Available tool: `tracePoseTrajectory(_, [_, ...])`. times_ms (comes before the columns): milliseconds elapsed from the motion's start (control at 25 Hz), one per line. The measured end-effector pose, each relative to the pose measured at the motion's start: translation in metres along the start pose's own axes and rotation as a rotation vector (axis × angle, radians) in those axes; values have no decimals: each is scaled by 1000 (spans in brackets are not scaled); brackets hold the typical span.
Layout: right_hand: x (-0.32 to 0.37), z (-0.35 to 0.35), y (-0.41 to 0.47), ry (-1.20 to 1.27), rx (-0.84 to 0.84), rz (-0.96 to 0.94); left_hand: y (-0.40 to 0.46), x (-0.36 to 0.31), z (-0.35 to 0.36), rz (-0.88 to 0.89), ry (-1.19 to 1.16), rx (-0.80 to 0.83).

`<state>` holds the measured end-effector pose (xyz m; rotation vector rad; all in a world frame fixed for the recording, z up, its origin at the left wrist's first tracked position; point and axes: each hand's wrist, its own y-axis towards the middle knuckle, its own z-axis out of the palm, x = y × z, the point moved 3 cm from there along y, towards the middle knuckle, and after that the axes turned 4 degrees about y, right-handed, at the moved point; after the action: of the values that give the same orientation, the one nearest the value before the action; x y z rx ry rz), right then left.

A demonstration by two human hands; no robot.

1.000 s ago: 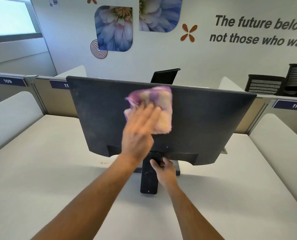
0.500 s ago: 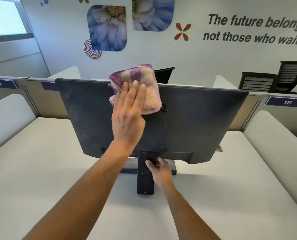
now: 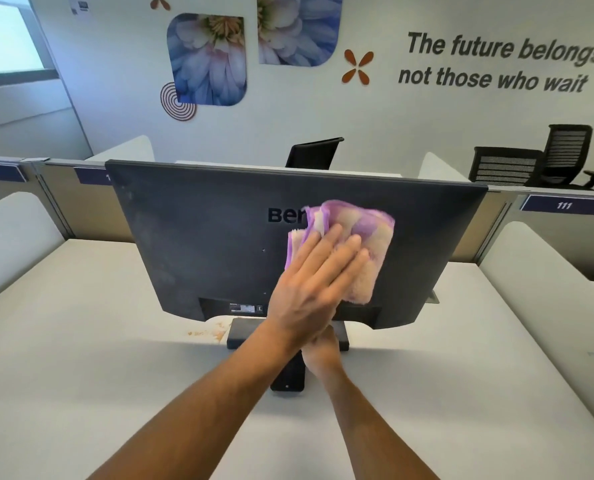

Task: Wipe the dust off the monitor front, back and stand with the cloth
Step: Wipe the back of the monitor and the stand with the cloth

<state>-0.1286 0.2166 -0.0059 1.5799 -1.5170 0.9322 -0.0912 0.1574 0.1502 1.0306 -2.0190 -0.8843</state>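
Observation:
A dark monitor [image 3: 202, 237] stands on the white desk with its dusty back facing me. My left hand [image 3: 316, 285] lies flat with straight fingers on a purple and cream cloth [image 3: 371, 237], pressing it against the monitor's back, right of centre, over part of the logo. Below it, my right hand [image 3: 323, 351] grips the black stand [image 3: 288, 379] at its neck. The left hand partly hides its fingers. The stand's flat base [image 3: 243, 336] shows under the monitor's lower edge.
The white desk [image 3: 80, 375] is bounded by rounded white side dividers [image 3: 548, 271] and a low back partition. An orange-brown stain [image 3: 205, 332] marks the desk left of the base. Black office chairs [image 3: 531, 161] stand behind the partition.
My left hand has swept the cloth from the monitor's top edge, left of centre, down and to the right across the back. The right hand has stayed on the stand.

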Motion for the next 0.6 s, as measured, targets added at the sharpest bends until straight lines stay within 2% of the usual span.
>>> tracePoseTrajectory(80, [-17,2,1,99,98,52,19,24,-8,-69,45,-55])
tracePoseTrajectory(160, [-14,3,4,176,74,91,25,49,-12,-117,110,-29])
tracePoseTrajectory(280, [-14,6,5,159,59,87,13,81,-21,-209,191,-40])
tracePoseTrajectory(600, [-21,7,9,139,62,125,-59,166,-57,-816,259,-112])
